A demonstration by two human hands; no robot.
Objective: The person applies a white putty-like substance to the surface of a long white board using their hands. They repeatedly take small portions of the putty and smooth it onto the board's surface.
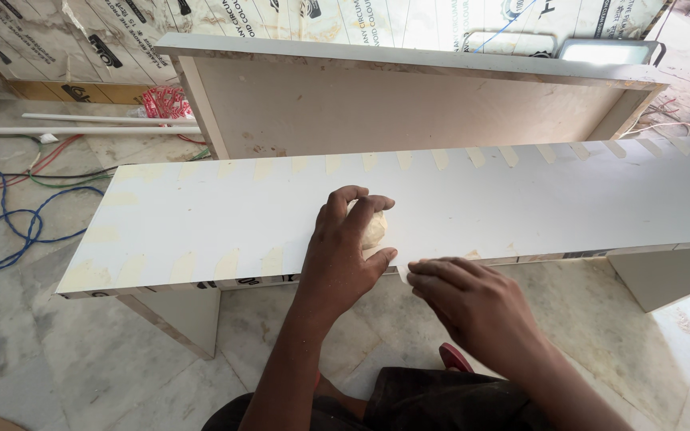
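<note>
A long white board lies flat in front of me, with strips of pale masking tape along both long edges. My left hand rests on the board's near edge, closed around a crumpled ball of masking tape. My right hand is just right of it, fingertips pinching a tape strip at the board's front edge.
A second white-edged panel stands upright behind the board. Blue, red and green cables lie on the marble floor at left, with a white pipe and a red bundle. Wrapped sheets lean against the back wall.
</note>
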